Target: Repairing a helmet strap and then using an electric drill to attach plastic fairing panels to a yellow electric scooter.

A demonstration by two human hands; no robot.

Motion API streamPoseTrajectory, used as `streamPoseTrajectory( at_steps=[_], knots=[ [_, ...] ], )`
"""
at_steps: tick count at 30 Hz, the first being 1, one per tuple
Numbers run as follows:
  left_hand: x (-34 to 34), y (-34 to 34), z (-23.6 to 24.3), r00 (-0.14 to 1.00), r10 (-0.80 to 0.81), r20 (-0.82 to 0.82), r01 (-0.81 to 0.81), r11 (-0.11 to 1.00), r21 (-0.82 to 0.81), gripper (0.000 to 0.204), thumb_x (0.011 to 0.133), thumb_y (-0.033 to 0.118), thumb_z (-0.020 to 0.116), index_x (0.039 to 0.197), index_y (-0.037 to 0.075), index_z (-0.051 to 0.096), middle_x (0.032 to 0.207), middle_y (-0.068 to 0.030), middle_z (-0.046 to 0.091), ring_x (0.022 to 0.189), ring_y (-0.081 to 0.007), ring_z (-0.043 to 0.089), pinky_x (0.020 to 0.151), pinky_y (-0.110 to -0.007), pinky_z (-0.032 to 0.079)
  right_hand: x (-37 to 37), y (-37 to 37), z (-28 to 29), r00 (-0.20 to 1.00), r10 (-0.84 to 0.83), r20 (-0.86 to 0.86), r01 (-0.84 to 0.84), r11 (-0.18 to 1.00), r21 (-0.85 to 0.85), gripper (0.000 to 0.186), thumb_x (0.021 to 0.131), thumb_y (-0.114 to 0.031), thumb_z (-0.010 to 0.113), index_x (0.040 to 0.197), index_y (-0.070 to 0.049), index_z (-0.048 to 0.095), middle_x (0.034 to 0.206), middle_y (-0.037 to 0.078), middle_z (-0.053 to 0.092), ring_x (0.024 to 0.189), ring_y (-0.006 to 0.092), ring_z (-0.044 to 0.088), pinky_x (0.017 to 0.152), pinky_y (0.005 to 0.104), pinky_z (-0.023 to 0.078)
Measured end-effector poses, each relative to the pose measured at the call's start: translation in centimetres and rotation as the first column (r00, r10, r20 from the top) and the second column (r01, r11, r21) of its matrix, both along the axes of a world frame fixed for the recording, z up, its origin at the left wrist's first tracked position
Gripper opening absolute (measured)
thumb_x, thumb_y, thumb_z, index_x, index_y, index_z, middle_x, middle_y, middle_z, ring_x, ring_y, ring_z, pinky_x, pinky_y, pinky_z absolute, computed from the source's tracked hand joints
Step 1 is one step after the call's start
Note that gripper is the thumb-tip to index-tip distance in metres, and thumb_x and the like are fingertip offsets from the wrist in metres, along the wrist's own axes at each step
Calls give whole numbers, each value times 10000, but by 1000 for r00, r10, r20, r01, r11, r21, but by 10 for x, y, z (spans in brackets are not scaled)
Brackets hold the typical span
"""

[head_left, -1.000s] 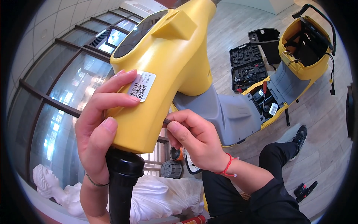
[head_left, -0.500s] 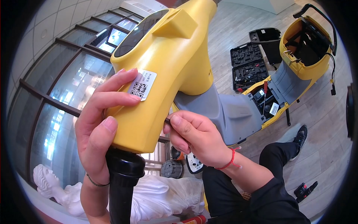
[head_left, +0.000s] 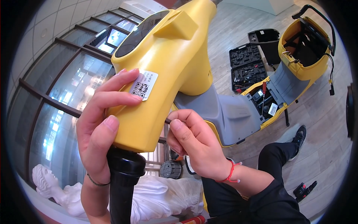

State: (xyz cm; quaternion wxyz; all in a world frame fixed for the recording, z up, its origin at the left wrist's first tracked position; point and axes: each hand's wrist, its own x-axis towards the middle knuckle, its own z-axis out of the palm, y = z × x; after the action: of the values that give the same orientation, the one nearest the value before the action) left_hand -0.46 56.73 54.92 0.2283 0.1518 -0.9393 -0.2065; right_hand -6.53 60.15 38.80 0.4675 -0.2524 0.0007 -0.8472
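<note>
The yellow handlebar cover (head_left: 138, 128) of a scooter fills the middle, with a dark display panel (head_left: 141, 33) on top and a white code sticker (head_left: 145, 85). My left hand (head_left: 97, 123) is wrapped around the cover's left side, fingertips against the sticker and thumb on the near face. Below it a black handlebar grip (head_left: 125, 183) points down. At the cover's right edge, my right hand (head_left: 197, 143) pinches a thin dark rod (head_left: 168, 121) between thumb and forefinger. The rod's tip meets the cover; most of it is hidden by my fingers.
The grey footboard (head_left: 238, 115) has an open compartment with a red-handled screwdriver (head_left: 264, 89). An open black tool case (head_left: 248, 67) lies on the floor beyond. A black-and-red power tool (head_left: 304, 191) lies at lower right. A white statue (head_left: 164, 194) stands at lower left.
My right hand has turned slightly, its wrist dropping a little, with the thin rod still pinched at the cover. My left hand keeps its hold.
</note>
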Motion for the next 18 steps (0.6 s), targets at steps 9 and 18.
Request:
streamPoseTrajectory(
  at_steps=[9, 18],
  knots=[
    [0, -1, 0, 1000, -12, -2, 12, 1000, -14, 384, 772, 257, 471, 990, -14, 635, 1286, -244, 516, 1302, -328, 380, 1098, -429, 234, -8, -6, -14, 994, 46, -94, -45, 999, 11, 202, 959, -137, 551, 1094, 14, 551, 826, 47, 602, 688, 80, 543, 639, 226, 464],
    [1, -2, 1, 1000, -9, 3, 9, 1000, -5, 392, 772, 263, 472, 991, -19, 633, 1288, -245, 515, 1299, -331, 383, 1098, -430, 235, -6, -10, -14, 999, 17, -49, -17, 1000, 1, 193, 954, -149, 564, 1053, 17, 576, 776, 32, 598, 673, 67, 542, 625, 223, 463]
  ],
)
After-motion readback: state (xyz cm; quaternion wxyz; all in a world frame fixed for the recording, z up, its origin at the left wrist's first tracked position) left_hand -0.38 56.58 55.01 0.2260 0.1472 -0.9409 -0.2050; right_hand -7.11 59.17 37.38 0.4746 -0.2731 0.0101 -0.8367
